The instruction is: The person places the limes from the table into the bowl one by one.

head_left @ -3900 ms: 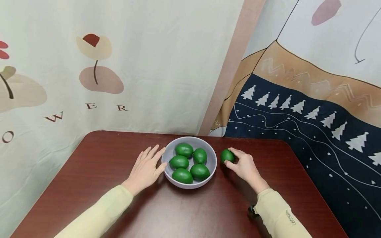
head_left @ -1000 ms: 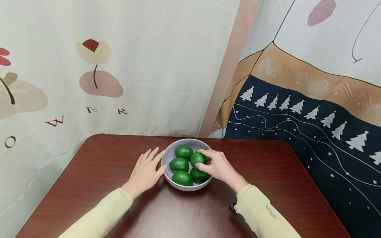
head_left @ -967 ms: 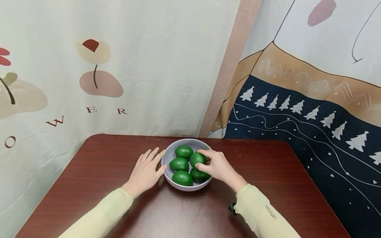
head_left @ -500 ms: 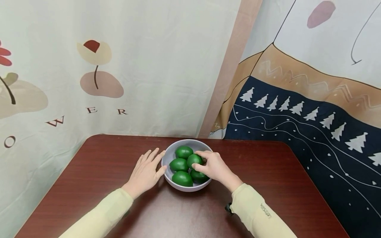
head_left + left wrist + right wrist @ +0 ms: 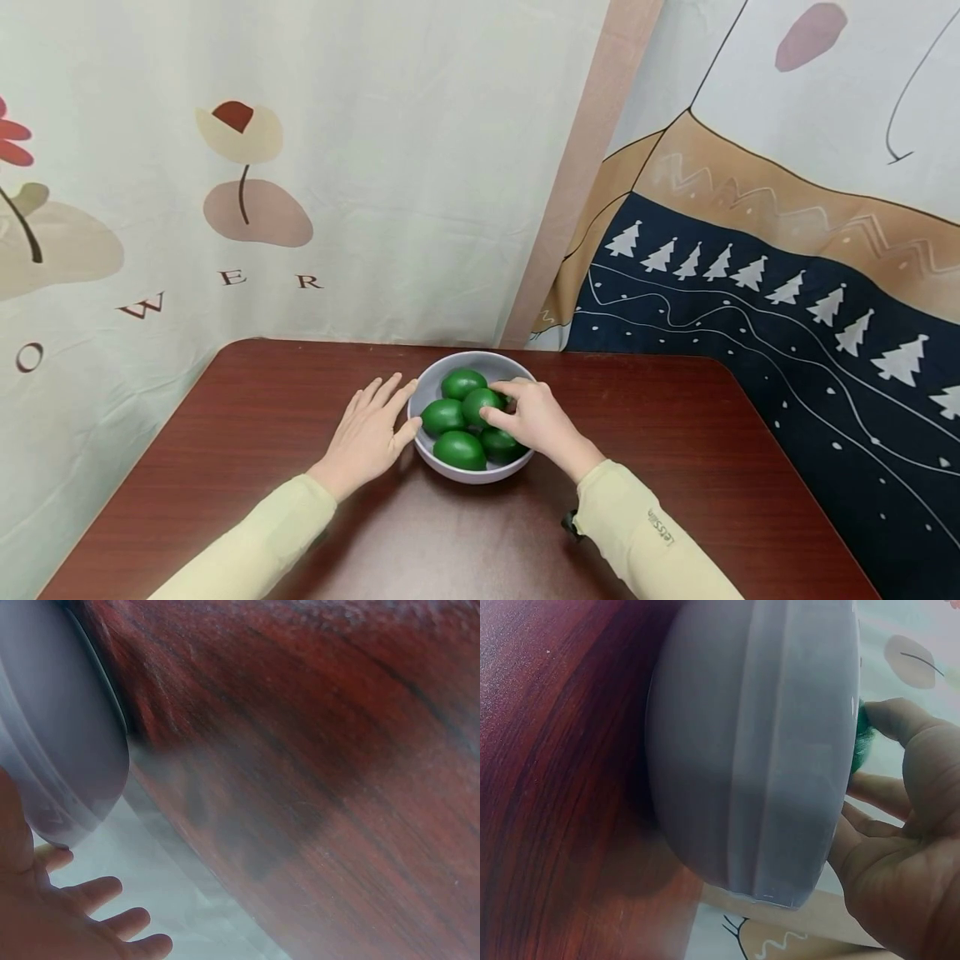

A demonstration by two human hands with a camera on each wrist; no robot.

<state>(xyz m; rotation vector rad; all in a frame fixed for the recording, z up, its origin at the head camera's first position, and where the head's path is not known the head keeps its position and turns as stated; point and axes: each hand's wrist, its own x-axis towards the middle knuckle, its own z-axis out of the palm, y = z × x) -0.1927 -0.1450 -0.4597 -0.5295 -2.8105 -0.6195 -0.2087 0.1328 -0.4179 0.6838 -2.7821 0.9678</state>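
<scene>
A pale lavender bowl (image 5: pixel 422 392) near the table's far edge holds several smooth green limes, among them a front lime (image 5: pixel 460 451), a left lime (image 5: pixel 441 417) and a back lime (image 5: pixel 462 383). My right hand (image 5: pixel 542 421) reaches over the bowl's right side, thumb and fingers pinching a lime (image 5: pixel 477 407) among the others. In the right wrist view a green edge of lime (image 5: pixel 863 742) shows past the bowl's rim by the thumb. My left hand (image 5: pixel 365 433) lies at the bowl's left side with fingers spread, fingertips and thumb touching the rim.
Dark red wooden tabletop (image 5: pixel 420 542) surrounds the bowl. Behind the table hangs a pale printed curtain (image 5: pixel 420 167), and a navy and tan tree-patterned cloth (image 5: pixel 750 317) covers the right side.
My right hand brought its lime from the table right of the bowl into it, then shifted slightly left. The left lime has been nudged leftward. My left hand stays at the rim.
</scene>
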